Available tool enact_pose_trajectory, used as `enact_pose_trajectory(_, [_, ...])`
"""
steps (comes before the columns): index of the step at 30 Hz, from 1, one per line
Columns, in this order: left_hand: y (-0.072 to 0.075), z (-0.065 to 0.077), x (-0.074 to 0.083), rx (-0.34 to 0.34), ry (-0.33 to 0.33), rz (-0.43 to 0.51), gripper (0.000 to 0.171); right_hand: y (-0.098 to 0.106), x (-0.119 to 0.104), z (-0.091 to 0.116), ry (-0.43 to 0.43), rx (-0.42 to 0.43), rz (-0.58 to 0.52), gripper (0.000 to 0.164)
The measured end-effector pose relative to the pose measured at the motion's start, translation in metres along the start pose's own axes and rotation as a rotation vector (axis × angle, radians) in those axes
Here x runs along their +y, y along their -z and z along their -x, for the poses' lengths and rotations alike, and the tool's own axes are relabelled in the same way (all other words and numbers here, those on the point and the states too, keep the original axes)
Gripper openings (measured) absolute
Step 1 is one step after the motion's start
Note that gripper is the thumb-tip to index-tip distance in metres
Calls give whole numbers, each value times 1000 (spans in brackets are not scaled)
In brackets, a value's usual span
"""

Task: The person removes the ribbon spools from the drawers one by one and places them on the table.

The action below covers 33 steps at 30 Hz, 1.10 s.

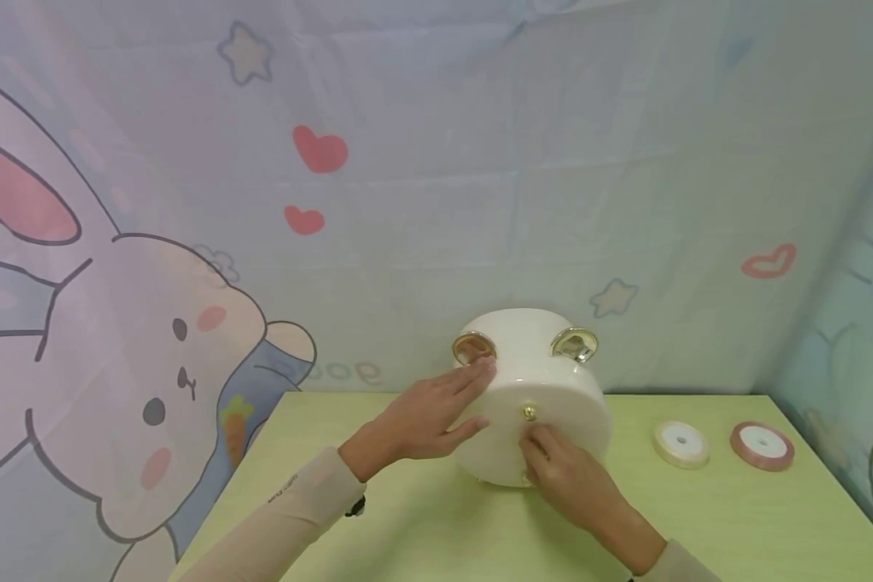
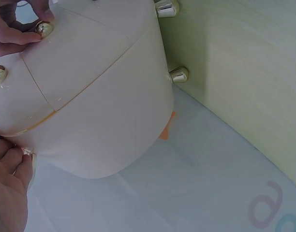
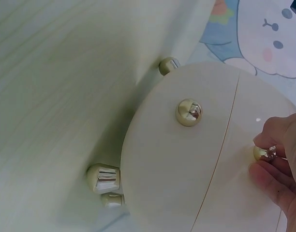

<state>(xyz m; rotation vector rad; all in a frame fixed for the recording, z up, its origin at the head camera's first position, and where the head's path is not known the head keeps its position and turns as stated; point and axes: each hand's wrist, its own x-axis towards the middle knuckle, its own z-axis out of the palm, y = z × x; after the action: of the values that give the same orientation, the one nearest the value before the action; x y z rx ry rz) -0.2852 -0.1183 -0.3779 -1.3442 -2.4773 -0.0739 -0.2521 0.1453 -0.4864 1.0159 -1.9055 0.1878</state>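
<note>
A glossy white drum-shaped box with gold ear-like rings on top stands on the table, its round front facing me. Thin seams divide that front, and gold knobs sit on its sections. My right hand pinches a gold knob between thumb and fingers, just below the upper knob. Another knob shows lower on the front. My left hand rests on the box's upper left side with its fingers extended, by the left gold ring. The right gold ring is untouched.
Gold feet support the box on the pale green table. To its right lie a cream ribbon roll and a pink ribbon roll. A printed cloth backdrop hangs close behind the box.
</note>
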Motion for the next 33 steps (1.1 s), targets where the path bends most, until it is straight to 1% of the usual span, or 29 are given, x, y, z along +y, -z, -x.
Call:
enact_pose_trajectory(2, [0, 0, 0, -2, 1, 3, 70, 0, 0, 1, -16, -9, -8, 30])
enact_pose_trajectory(7, [-1, -1, 0, -3, -1, 11, 70, 0, -1, 5, -50, -31, -22, 23])
enact_pose_trajectory(8, [-1, -1, 0, -3, -2, 11, 70, 0, -2, 6, -54, -34, -20, 24])
enact_pose_trajectory(11, [-1, -1, -1, -3, -1, 6, 70, 1, -3, 9, -62, -37, -14, 39])
enact_pose_trajectory(13, [-1, -1, 0, -1, 1, 7, 70, 2, -4, 11, -72, -29, -10, 46])
enact_pose_trajectory(14, [-1, -1, 0, 1, 2, 8, 70, 3, -5, 12, -80, -25, -5, 46])
enact_pose_trajectory(19, [-1, 0, 1, 8, 2, 0, 71, 3, -11, 16, -110, 49, 0, 40])
enact_pose_trajectory(22, [-1, 0, 0, 32, -17, -28, 71, 0, -15, 18, -96, 84, -1, 36])
enact_pose_trajectory(24, [-2, 0, 0, 55, -38, -50, 71, -1, -17, 19, -71, 74, -7, 35])
enact_pose_trajectory(28, [-3, 0, -1, 90, -66, -83, 71, -4, -21, 25, -21, 16, 4, 38])
enact_pose_trajectory(33, [-5, 0, -2, 105, -75, -102, 71, -9, -23, 33, -11, -43, 25, 46])
